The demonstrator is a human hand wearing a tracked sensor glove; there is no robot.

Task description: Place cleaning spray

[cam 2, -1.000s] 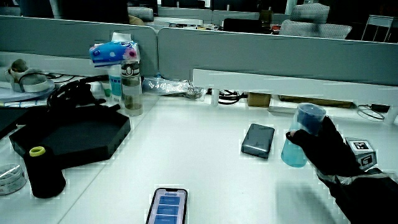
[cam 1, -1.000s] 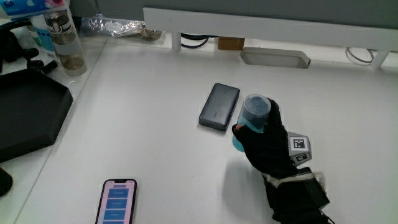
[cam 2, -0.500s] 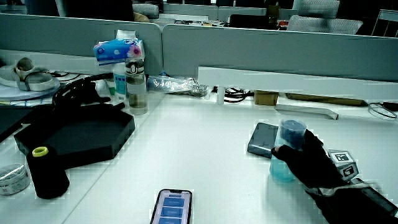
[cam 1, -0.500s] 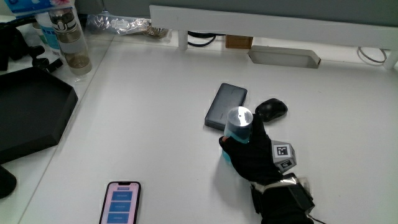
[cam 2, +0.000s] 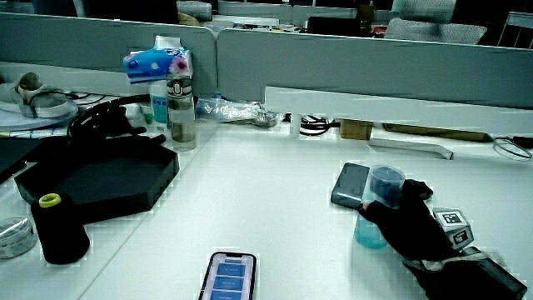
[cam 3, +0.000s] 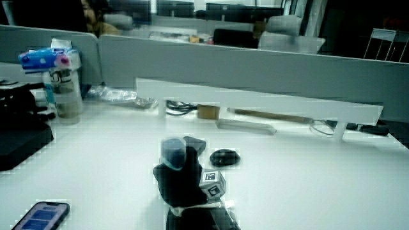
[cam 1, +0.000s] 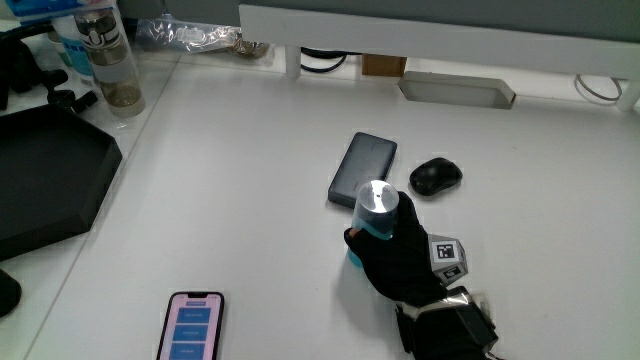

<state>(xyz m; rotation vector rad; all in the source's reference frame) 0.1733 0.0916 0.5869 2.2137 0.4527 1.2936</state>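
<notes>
— What are you holding?
— Your hand (cam 1: 400, 258), in its matte black glove, is wrapped around the cleaning spray (cam 1: 374, 212): a translucent blue bottle with a rounded grey cap, upright on the smooth white table (cam 1: 240, 150).
— Where exactly?
— Just beside the flat dark power bank (cam 1: 363, 169), nearer to you than it, with the glossy oval mouse (cam 1: 435, 176) close by.

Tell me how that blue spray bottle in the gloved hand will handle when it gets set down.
The spray bottle looks tall and narrow, so it may tip if let go tilted. It looks like rigid plastic, so it probably won't flex under the hand. The power bank lies close beside it; a nudge could knock the bottle against it.
</notes>
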